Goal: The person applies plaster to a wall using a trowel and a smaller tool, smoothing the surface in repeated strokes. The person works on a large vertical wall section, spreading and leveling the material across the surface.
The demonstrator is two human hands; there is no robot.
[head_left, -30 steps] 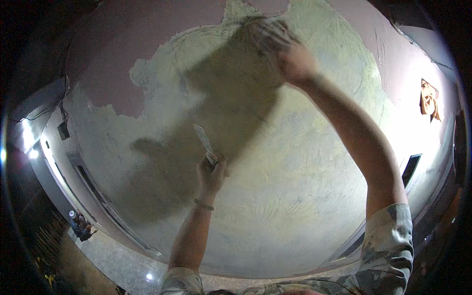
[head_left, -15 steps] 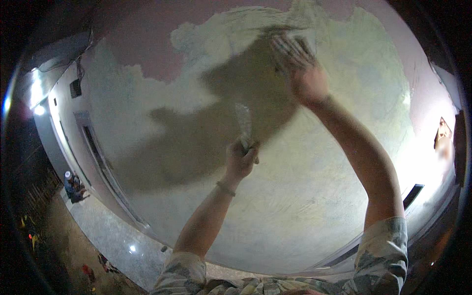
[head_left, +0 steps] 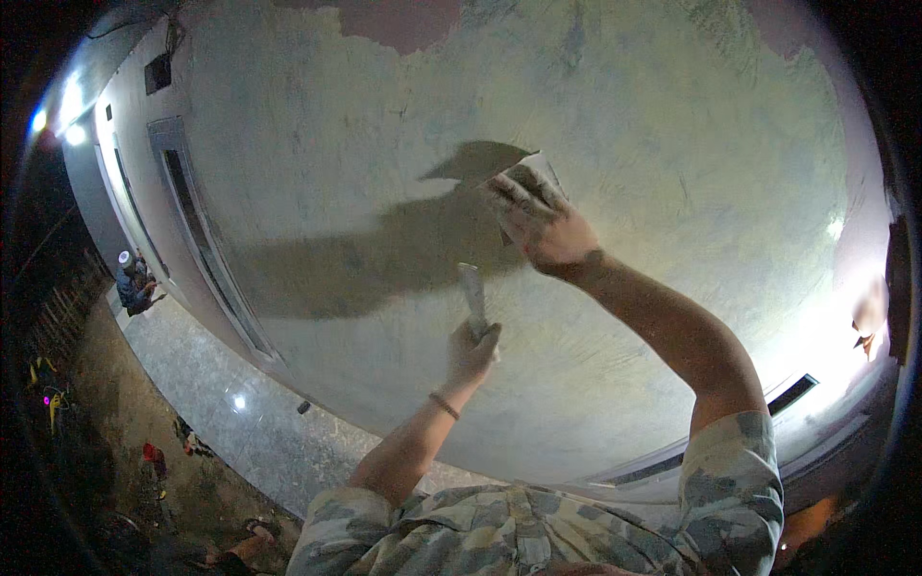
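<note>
My right hand [head_left: 540, 219] is raised against the wall [head_left: 663, 182], its whitened fingers pressed over a thin flat scraper blade [head_left: 545, 165]. A pale edge of that blade shows past the fingertips; most of it is hidden under the hand. Lower and to the left, my left hand [head_left: 473, 351] is closed round the handle of a putty knife [head_left: 473, 293]. The knife's whitish blade points up and stands in front of the wall. Pale, streaky filler coats the wall, and shadows of my arms and the blade fall across it.
Pinkish bare wall [head_left: 403, 21] shows along the top and right. A person [head_left: 135, 283] crouches at the far left by a paved ledge [head_left: 226, 384]. A dark narrow window [head_left: 187, 206] is on the left; a bright glare [head_left: 816, 336] lights the right side.
My right hand has come down the wall with the scraper blade. The left hand still grips the putty knife, slightly lower in the picture. The view has tilted downward.
</note>
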